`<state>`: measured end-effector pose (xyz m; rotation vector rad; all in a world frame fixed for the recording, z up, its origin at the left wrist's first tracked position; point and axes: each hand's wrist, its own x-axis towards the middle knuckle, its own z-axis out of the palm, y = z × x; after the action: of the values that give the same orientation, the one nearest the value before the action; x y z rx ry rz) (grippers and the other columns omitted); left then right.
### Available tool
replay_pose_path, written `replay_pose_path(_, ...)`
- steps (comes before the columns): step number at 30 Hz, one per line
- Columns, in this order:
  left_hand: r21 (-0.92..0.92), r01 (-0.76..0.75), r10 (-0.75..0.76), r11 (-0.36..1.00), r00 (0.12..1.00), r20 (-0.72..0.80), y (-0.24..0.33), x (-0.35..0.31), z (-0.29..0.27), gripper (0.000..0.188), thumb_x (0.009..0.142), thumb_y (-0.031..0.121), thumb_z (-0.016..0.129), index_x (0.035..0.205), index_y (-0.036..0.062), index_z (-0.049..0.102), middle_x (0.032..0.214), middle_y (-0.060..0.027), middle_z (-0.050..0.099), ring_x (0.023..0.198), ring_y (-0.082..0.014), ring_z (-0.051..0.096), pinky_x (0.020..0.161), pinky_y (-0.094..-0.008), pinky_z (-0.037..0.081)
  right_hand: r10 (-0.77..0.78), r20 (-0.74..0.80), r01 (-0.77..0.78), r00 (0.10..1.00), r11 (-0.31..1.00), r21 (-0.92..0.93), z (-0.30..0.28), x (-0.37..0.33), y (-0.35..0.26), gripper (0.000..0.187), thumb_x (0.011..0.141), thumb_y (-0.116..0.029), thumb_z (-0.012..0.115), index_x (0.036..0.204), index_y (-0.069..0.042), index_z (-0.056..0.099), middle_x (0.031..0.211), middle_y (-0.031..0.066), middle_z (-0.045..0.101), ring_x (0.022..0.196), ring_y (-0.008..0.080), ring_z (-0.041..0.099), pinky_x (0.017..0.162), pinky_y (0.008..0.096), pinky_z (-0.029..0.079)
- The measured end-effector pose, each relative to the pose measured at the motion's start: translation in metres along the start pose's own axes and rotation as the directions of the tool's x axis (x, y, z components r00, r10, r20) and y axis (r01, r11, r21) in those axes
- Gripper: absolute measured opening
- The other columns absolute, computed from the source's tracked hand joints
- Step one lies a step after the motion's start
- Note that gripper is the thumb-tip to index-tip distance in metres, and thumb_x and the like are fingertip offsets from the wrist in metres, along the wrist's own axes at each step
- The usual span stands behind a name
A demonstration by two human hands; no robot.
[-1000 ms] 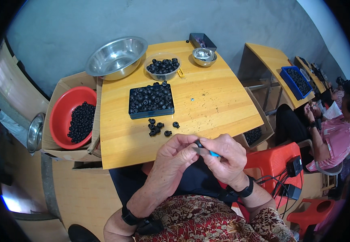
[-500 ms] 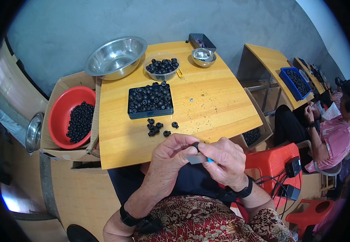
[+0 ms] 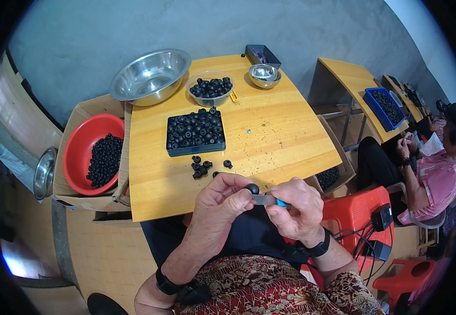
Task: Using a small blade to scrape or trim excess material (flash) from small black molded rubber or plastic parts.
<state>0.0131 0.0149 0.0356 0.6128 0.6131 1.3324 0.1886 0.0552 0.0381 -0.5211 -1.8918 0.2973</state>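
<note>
Between the thumb and fingers of my left hand (image 3: 218, 202) is a small round black rubber part (image 3: 252, 188). My right hand (image 3: 297, 209) grips a knife by its blue handle (image 3: 281, 202), and its flat metal blade (image 3: 262, 199) lies against the near side of the black part. Both hands are in the air over the table's near edge. Just beyond them several loose black parts (image 3: 201, 167) lie on the wooden table (image 3: 270, 142). A dark rectangular tray (image 3: 196, 151) heaped with the same parts stands behind those.
Farther back are a clear tub (image 3: 210, 101) of black parts, a large steel basin (image 3: 152, 79), small metal bowls (image 3: 265, 79) and a dark box (image 3: 263, 54). A red basin (image 3: 75, 157) in a carton stands left. At right are a red stool (image 3: 351, 210) with cables and a seated person (image 3: 433, 178).
My right hand has shifted slightly right, showing more of the blue handle. The black part has turned in my left fingers, its rounded side now in view.
</note>
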Motion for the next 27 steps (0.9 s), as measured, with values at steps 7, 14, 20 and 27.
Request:
replay_pose_path(7,-0.077,0.010,-0.008,0.997,1.000,0.028,0.000,-0.001,-0.001,0.022,0.088,0.005,0.066,0.107,0.0037,0.056,0.098,-0.0060,0.064,0.093,-0.0143,0.063,0.085,-0.0274,0.051,-0.102,0.059,0.109,0.993,0.985,-0.132,-0.002,0.004,-0.002,0.030,0.071,-0.010,0.081,0.096,-0.003,0.067,0.077,0.0073,0.064,0.058,0.0187,0.060,0.049,0.0278,0.046)
replay_pose_path(14,-0.094,-0.006,0.015,0.996,0.995,0.095,-0.002,-0.001,-0.005,0.017,0.090,0.006,0.064,0.106,0.0041,0.058,0.100,-0.0063,0.064,0.095,-0.0149,0.061,0.088,-0.0302,0.050,-0.102,0.050,0.109,0.994,0.978,-0.179,-0.001,0.005,-0.002,0.031,0.067,-0.007,0.083,0.094,-0.002,0.069,0.079,0.0078,0.064,0.057,0.0182,0.060,0.048,0.0276,0.046)
replay_pose_path(20,-0.078,0.007,-0.001,0.997,0.997,0.080,-0.002,-0.001,-0.005,0.017,0.091,0.008,0.064,0.106,0.0039,0.057,0.101,-0.0066,0.064,0.094,-0.0148,0.061,0.089,-0.0305,0.048,-0.100,0.071,0.114,0.992,0.967,-0.227,-0.002,0.004,-0.001,0.032,0.066,-0.006,0.083,0.095,-0.001,0.069,0.079,0.0083,0.064,0.056,0.0181,0.059,0.048,0.0273,0.046)
replay_pose_path(27,-0.148,0.021,0.000,0.989,0.991,0.136,-0.006,0.001,-0.011,0.018,0.091,0.010,0.065,0.105,0.0035,0.057,0.093,-0.0046,0.063,0.086,-0.0132,0.059,0.081,-0.0285,0.047,-0.135,0.091,0.153,0.987,0.957,-0.247,0.001,0.003,0.003,0.031,0.066,-0.008,0.082,0.093,-0.001,0.069,0.078,0.0078,0.062,0.055,0.0176,0.057,0.047,0.0280,0.045)
